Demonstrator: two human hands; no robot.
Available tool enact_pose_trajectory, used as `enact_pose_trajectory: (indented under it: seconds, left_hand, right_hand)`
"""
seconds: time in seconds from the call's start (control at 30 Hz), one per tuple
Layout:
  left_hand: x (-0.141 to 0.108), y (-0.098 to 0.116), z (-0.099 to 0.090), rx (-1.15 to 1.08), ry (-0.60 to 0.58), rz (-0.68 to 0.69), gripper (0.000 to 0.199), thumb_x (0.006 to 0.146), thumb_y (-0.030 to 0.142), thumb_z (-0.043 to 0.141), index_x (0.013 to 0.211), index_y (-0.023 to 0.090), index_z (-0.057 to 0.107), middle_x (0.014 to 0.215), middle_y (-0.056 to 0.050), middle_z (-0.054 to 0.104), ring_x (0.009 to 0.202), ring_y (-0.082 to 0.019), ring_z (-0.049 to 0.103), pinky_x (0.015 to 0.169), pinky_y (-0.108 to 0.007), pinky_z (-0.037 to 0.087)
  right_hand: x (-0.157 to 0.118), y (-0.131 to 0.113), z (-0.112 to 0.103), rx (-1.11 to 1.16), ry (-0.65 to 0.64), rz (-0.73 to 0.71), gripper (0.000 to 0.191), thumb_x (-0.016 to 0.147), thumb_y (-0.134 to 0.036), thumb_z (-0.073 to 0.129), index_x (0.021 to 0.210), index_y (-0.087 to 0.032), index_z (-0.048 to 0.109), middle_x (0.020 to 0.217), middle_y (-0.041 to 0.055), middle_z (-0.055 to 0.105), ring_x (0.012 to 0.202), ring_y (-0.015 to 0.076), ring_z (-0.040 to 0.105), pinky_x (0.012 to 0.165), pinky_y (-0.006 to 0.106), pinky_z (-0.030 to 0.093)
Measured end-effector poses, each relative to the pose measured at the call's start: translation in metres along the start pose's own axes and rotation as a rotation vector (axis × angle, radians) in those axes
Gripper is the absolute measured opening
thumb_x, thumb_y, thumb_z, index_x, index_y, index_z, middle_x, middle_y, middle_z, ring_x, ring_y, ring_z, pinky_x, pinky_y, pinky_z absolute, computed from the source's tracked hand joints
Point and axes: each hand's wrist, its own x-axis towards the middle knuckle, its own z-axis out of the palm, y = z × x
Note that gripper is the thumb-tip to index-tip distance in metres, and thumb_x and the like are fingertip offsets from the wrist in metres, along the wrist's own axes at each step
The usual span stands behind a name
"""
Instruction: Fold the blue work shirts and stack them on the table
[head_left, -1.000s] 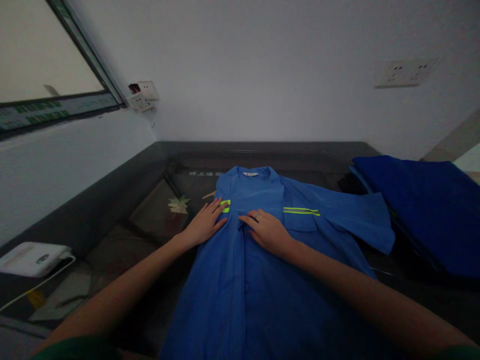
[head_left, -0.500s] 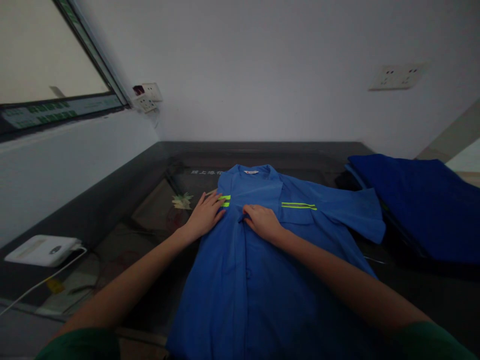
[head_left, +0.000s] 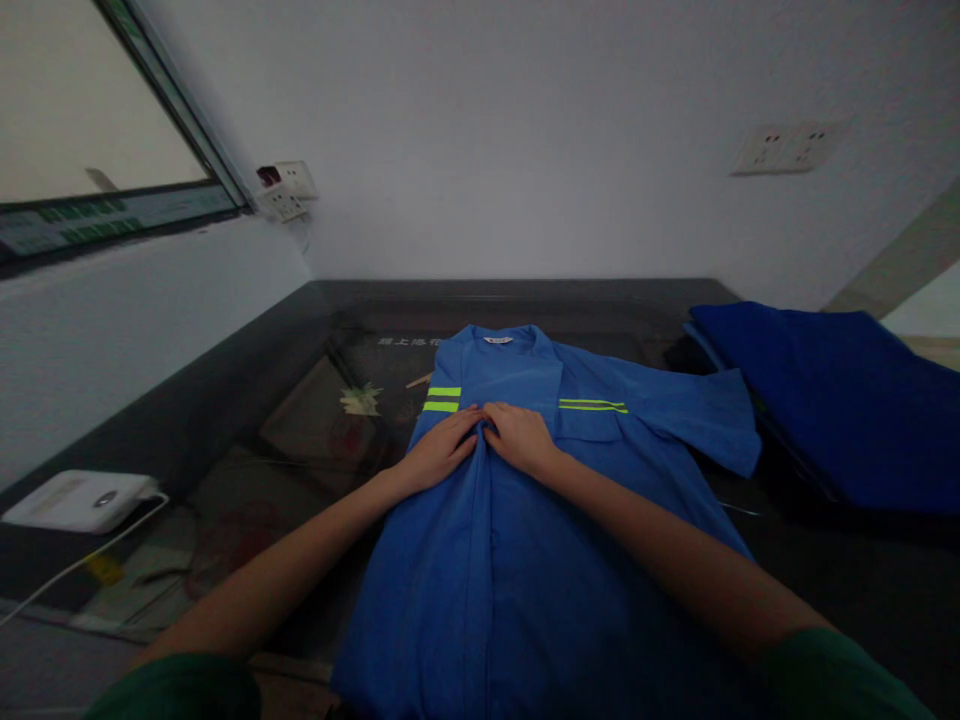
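A blue short-sleeved work shirt [head_left: 600, 520] with yellow-green stripes lies front up, its collar pointing away from me. My left hand [head_left: 442, 450] and my right hand [head_left: 519, 438] meet at the middle of its chest. Between them the front edge is pinched into a small raised fold; the fingers of both hands are closed on the cloth there. One sleeve spreads out to the right, while the left side looks tucked in, with no sleeve showing. The fingertips partly hide the gripped spot, and the hem runs out of view below.
The shirt rests on a dark glossy table [head_left: 300, 400] against the wall. Folded darker blue cloth [head_left: 840, 400] is stacked at the right. A white device [head_left: 82, 500] with a cable stands on the left edge. Wall sockets [head_left: 784, 148] are higher up.
My left hand has moved from the striped left edge of the shirt to the front edge, beside my right hand. The right hand has stayed at the chest, gripping cloth.
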Motion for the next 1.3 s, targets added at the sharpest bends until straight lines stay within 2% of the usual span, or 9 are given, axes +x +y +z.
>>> enact_pose_trajectory:
  seconds: [0.23, 0.37, 0.5, 0.67, 0.87, 1.0, 1.17, 1.23, 1.3]
  left_hand:
    - [-0.002, 0.009, -0.004, 0.011, 0.104, -0.016, 0.048, 0.092, 0.032, 0.046, 0.137, 0.014, 0.04, 0.139, -0.016, 0.05, 0.13, -0.023, 0.047, 0.111, -0.042, 0.038]
    - [-0.008, 0.023, -0.014, 0.143, 0.162, 0.018, 0.022, 0.09, 0.027, 0.051, 0.11, 0.02, 0.059, 0.116, -0.01, 0.062, 0.113, -0.023, 0.057, 0.1, -0.041, 0.046]
    - [-0.018, 0.034, -0.014, 0.196, 0.08, 0.086, 0.028, 0.092, 0.023, 0.047, 0.118, 0.021, 0.058, 0.125, -0.009, 0.06, 0.117, -0.021, 0.056, 0.103, -0.038, 0.046]
    - [-0.023, 0.028, -0.003, 0.223, -0.026, 0.121, 0.047, 0.096, 0.025, 0.038, 0.143, 0.022, 0.038, 0.149, -0.009, 0.041, 0.139, -0.02, 0.036, 0.114, -0.042, 0.033]
    - [-0.024, 0.025, -0.001, 0.309, -0.185, 0.145, 0.066, 0.095, 0.044, 0.041, 0.152, 0.02, 0.018, 0.158, -0.009, 0.02, 0.146, -0.022, 0.015, 0.119, -0.045, 0.014]
    - [-0.022, 0.026, 0.0, 0.277, -0.198, 0.143, 0.069, 0.092, 0.045, 0.045, 0.152, 0.02, 0.019, 0.158, -0.011, 0.02, 0.146, -0.023, 0.016, 0.119, -0.046, 0.013]
    - [-0.032, 0.039, -0.019, 0.187, -0.026, 0.123, 0.052, 0.093, 0.032, 0.045, 0.143, 0.02, 0.038, 0.149, -0.011, 0.04, 0.14, -0.023, 0.033, 0.117, -0.047, 0.023]
    - [-0.05, 0.059, -0.032, 0.181, 0.085, 0.043, 0.039, 0.093, 0.028, 0.043, 0.13, 0.022, 0.052, 0.136, -0.009, 0.055, 0.129, -0.024, 0.047, 0.111, -0.045, 0.033]
    - [-0.078, 0.088, -0.039, 0.176, 0.173, -0.122, 0.029, 0.093, 0.027, 0.04, 0.112, 0.023, 0.062, 0.114, -0.007, 0.066, 0.108, -0.022, 0.06, 0.097, -0.039, 0.045]
  right_hand:
    - [0.001, 0.0, -0.001, 0.092, -0.076, 0.103, 0.016, 0.091, -0.025, 0.051, 0.1, -0.02, 0.063, 0.091, 0.0054, 0.07, 0.083, 0.0211, 0.066, 0.066, 0.028, 0.043]
    - [-0.011, 0.014, -0.004, 0.21, -0.061, 0.026, 0.02, 0.089, -0.029, 0.06, 0.103, -0.018, 0.065, 0.089, 0.0056, 0.068, 0.084, 0.0189, 0.063, 0.07, 0.027, 0.044]
    - [-0.025, 0.024, -0.002, 0.241, -0.024, -0.108, 0.018, 0.088, -0.021, 0.06, 0.104, -0.016, 0.068, 0.096, 0.0072, 0.065, 0.094, 0.0189, 0.058, 0.085, 0.031, 0.044]
    - [-0.036, 0.034, 0.002, 0.174, 0.024, -0.257, 0.025, 0.091, -0.018, 0.054, 0.111, -0.019, 0.069, 0.107, 0.0099, 0.061, 0.1, 0.0209, 0.054, 0.09, 0.038, 0.045]
    - [-0.043, 0.044, -0.006, 0.31, 0.18, -0.172, 0.028, 0.091, -0.011, 0.048, 0.108, -0.017, 0.07, 0.105, 0.0089, 0.065, 0.1, 0.0195, 0.057, 0.092, 0.035, 0.047]
    - [-0.051, 0.028, -0.011, 0.279, 0.162, -0.286, 0.028, 0.091, -0.012, 0.049, 0.108, -0.019, 0.07, 0.104, 0.0085, 0.066, 0.1, 0.0198, 0.058, 0.091, 0.036, 0.049]
    - [-0.058, 0.004, -0.011, 0.145, 0.043, -0.515, 0.031, 0.09, -0.011, 0.049, 0.114, -0.019, 0.067, 0.109, 0.0089, 0.066, 0.105, 0.0201, 0.057, 0.092, 0.035, 0.049]
    - [-0.057, 0.0, -0.011, 0.085, 0.011, -0.555, 0.032, 0.091, -0.011, 0.048, 0.117, -0.019, 0.066, 0.111, 0.0092, 0.065, 0.105, 0.0203, 0.057, 0.092, 0.035, 0.049]
    - [-0.053, -0.001, -0.012, 0.031, 0.01, -0.552, 0.032, 0.092, -0.012, 0.046, 0.116, -0.02, 0.066, 0.115, 0.0092, 0.064, 0.107, 0.0207, 0.056, 0.091, 0.035, 0.049]
